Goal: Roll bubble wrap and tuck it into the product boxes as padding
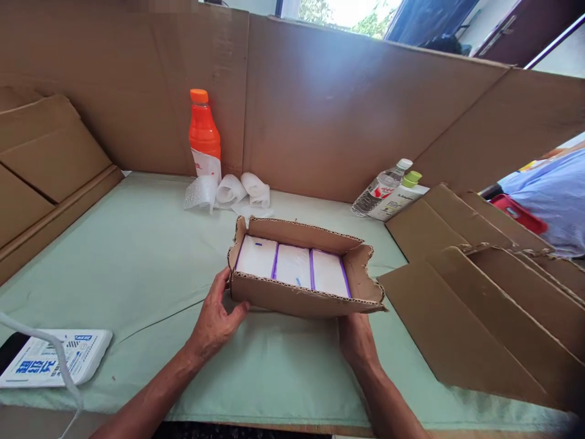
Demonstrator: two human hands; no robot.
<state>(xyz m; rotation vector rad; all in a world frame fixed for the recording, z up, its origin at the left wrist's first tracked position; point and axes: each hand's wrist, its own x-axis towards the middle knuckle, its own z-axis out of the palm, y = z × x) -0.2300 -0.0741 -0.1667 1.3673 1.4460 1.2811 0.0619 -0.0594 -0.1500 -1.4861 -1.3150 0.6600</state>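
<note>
A shallow cardboard box [301,292] sits at the centre of the frame on the table [137,262], which is covered in pale green; both hands hold it at its near wall. The left hand [214,320] grips the lower left corner, thumb along the front and fingers curled round the side; the right hand [356,338] is under the lower right corner, fingers hidden beneath the box, so how far it closes I cannot tell. Inside lie three white packs [292,265] side by side with purple edges. Behind, upper centre left, an orange bottle [203,137] stands upright with bubble-wrap rolls [228,192] just beside its base; to the right a clear bottle [381,186] lies tilted against a white one [402,195]. Flat cardboard sheets [479,292] fill the right; a printed white pouch [55,360] lies at lower left.
</note>
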